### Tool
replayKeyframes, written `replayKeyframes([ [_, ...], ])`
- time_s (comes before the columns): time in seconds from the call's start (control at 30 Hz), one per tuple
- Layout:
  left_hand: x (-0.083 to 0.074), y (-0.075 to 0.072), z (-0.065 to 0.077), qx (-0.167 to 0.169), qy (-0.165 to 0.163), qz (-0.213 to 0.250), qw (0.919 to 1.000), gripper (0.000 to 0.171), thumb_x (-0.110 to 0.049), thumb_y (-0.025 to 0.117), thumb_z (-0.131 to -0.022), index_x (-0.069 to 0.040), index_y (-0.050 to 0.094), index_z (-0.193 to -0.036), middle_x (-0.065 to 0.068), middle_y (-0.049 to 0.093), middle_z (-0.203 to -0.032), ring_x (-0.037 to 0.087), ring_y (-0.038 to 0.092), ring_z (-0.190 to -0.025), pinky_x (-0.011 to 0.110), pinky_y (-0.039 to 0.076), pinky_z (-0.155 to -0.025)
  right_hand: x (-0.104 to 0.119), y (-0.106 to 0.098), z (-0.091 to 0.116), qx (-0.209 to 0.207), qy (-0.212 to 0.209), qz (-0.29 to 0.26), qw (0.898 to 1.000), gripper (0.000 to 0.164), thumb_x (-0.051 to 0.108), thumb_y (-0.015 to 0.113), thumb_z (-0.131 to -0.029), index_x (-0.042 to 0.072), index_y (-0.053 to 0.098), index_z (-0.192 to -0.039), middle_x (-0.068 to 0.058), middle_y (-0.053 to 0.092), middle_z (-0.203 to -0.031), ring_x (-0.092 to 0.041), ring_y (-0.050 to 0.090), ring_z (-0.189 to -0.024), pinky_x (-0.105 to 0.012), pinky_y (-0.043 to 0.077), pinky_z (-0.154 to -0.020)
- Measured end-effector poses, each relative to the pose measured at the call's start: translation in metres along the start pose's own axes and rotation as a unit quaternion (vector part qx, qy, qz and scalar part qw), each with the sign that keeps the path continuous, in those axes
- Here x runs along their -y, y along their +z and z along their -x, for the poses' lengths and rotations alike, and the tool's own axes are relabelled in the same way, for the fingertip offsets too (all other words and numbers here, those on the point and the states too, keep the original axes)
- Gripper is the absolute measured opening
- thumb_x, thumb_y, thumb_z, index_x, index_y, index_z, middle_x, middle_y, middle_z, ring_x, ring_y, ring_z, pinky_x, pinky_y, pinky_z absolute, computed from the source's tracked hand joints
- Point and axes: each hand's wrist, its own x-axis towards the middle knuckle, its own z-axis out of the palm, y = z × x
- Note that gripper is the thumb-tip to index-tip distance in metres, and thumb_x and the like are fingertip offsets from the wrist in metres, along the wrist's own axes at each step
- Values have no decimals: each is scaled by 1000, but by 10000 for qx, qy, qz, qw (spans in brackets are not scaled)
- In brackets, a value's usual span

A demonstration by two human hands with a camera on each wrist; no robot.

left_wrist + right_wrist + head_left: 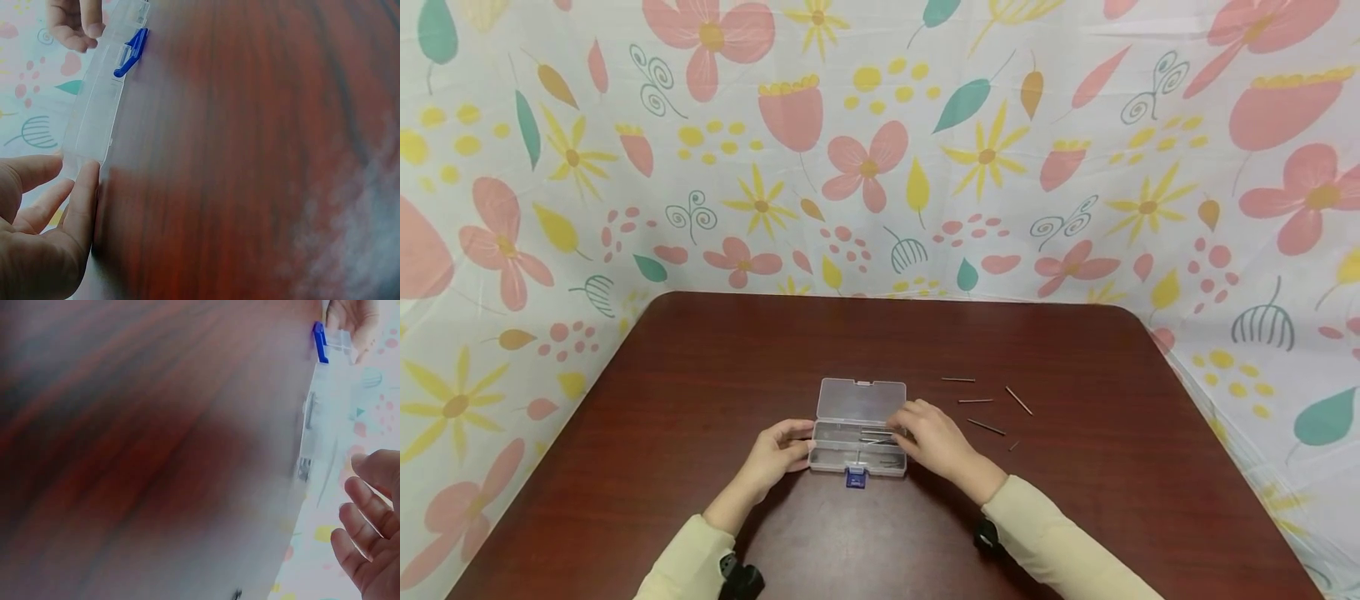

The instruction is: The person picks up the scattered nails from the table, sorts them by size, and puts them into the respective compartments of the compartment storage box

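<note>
A clear plastic case (818, 457) lies with its lid (861, 401) raised toward the back and its blue latch (855, 477) hanging at the front. Several thin metal nails (877, 441) lie inside, mostly toward the right. My left hand (772, 454) holds the left end of the case; the left wrist view shows that end between thumb and fingers. Over the right end is my right hand (936, 440), its fingertips above the compartments. In the right wrist view, the fingers (357, 549) of the right hand are loosely bent, and nothing shows between them.
Right of the case, several loose nails (987, 427) are scattered on the dark wooden table (760, 350), with a very short one (1014, 446) nearest the front. A flower-patterned cloth (880, 208) stands behind the table and along its sides.
</note>
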Motion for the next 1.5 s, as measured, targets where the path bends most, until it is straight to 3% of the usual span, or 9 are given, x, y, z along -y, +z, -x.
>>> replayKeyframes([
  [0.5, 4, 1, -1, 19, -25, 51, 10000, 38, 0, 59, -90, 13, 50, -124, 33, 55, -120, 24, 63, -99, 39, 58, -79, -29, -29, 33, -73, 731, 479, 9961, 18, 12, 78, -77, 10, 69, -93, 1, 66, -89, -17, 60, -83, -36, 53, -71],
  [0.77, 4, 2, 0, 47, 4, 44, 10000, 38, -1, 60, -90, 13, 50, -124, 33, 55, -120, 25, 63, -100, 40, 58, -80, -55, -43, 56, -188, 822, 648, 9943, 18, 8, 78, -74, 10, 69, -89, 1, 65, -86, -18, 59, -80, -36, 52, -70],
  [0.97, 4, 1, 0, 33, 22, 7, 10000, 38, -1, 60, -90, 13, 50, -124, 32, 56, -120, 25, 63, -99, 40, 58, -79, -72, -47, 72, -58, 1020, 666, 9925, 17, 5, 78, -74, 9, 69, -87, 1, 64, -83, -18, 61, -79, -46, 53, -85],
  [1.13, 4, 0, 0, 73, 34, -3, 10000, 38, -2, 60, -91, 13, 50, -124, 33, 56, -120, 25, 63, -99, 38, 59, -79, -81, -48, 82, 111, 1198, 762, 9898, 16, 7, 78, -74, 9, 69, -87, 1, 64, -83, -19, 59, -80, -39, 53, -71],
  [1.5, 5, -1, -2, 67, 17, 17, 10000, 38, -1, 60, -90, 13, 50, -124, 32, 56, -120, 18, 63, -95, 34, 59, -77, -89, -48, 84, 569, 1414, 796, 9851, 12, 6, 75, -77, 10, 65, -81, 0, 59, -79, -20, 56, -77, -37, 50, -64],
])
